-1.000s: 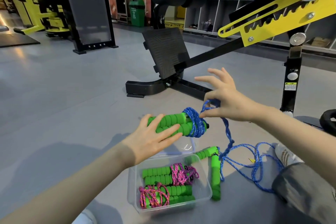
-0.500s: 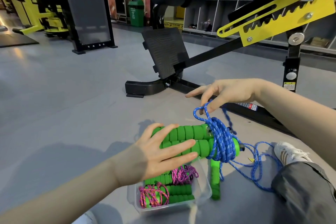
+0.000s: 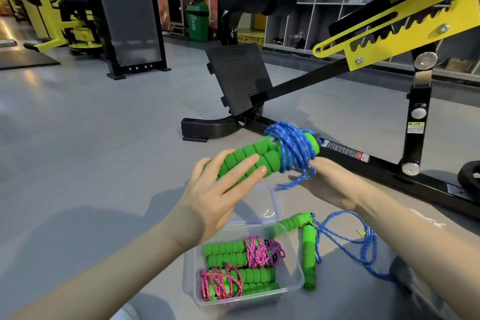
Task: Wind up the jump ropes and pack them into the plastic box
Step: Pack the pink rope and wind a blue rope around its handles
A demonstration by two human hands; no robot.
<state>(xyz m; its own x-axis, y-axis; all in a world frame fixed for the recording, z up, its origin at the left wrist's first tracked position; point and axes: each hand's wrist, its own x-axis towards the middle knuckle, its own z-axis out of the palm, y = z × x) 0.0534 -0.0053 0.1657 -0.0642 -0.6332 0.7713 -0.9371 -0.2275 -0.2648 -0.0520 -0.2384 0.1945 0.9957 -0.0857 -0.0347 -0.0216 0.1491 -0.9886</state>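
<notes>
While left hand (image 3: 207,197) fingers clasp green handles (image 3: 249,161), right hand (image 3: 330,184) cups blue rope (image 3: 296,148), above box (image 3: 298,275) rim.

Ribbed bright-green foam handles (image 3: 249,161) carry a blue cord flecked with white (image 3: 296,148). In the clear, colourless plastic box (image 3: 298,278), green handles bear pink cords speckled with orange and white (image 3: 220,283). Grey floor (image 3: 91,150); black-and-yellow bench frame (image 3: 389,31); dark-green bin (image 3: 198,21).

We see a grey floor (image 3: 85,143) carrying a clear plastic box (image 3: 296,278), a loose blue jump rope (image 3: 345,239) with green handles just beside it to our right, and the black base of a gym bench (image 3: 205,128) beyond.
</notes>
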